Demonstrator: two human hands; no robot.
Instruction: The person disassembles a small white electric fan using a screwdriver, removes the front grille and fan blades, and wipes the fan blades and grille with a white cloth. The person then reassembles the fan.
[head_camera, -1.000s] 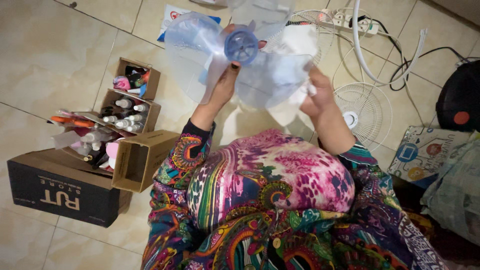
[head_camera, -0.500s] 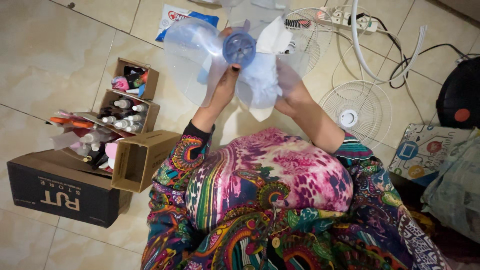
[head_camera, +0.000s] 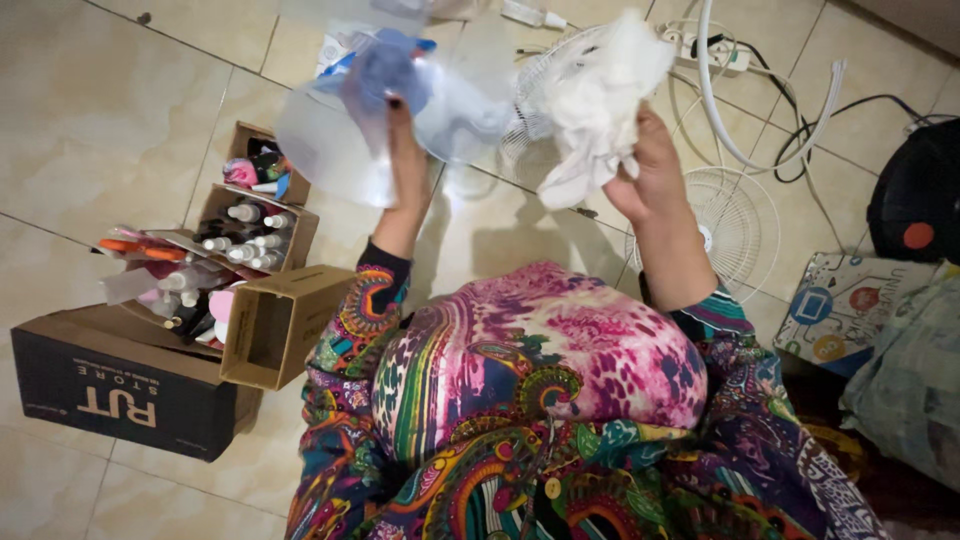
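- Left hand (head_camera: 405, 130) grips the translucent blue fan blade (head_camera: 380, 110), raised over the floor (head_camera: 90, 110).
- Right hand (head_camera: 650, 170) clutches a white cloth (head_camera: 600, 90), just right of the blade.
- Boxes of bottles (head_camera: 235, 245), probably cosmetics, sit far left.

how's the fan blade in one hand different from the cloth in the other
The fan blade in the left hand is clear bluish plastic, rigid and broad; the cloth in the right hand is white, soft and crumpled. Both are held raised above the floor.
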